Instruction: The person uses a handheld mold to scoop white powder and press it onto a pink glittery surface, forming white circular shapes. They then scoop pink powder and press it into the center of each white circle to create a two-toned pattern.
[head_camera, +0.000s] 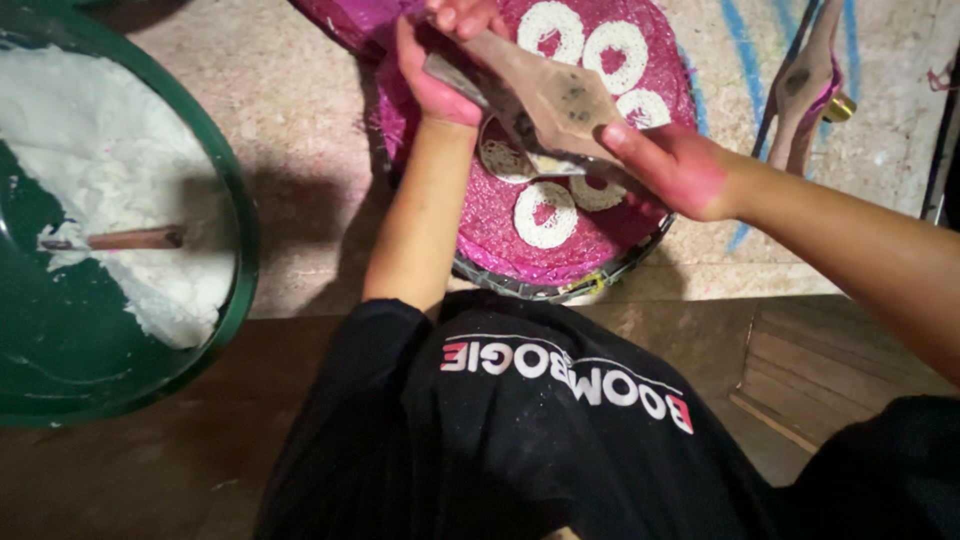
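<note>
Pressing tool (550, 100), wooden, gripped by both hands: left hand (440, 70) closed on far end, right hand (670, 165) closed on near end. Six white noodle rings (545, 213) laid on pink round tray (500, 235); dough remaining in green basin (235, 200) at 9 o'clock.

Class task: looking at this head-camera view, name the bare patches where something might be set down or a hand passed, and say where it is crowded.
Bare floor lies between the green basin of white dough and the pink tray. A smaller patch lies right of the tray. The tray is crowded: white rings, and both the left hand and right hand holding a wooden press.
</note>
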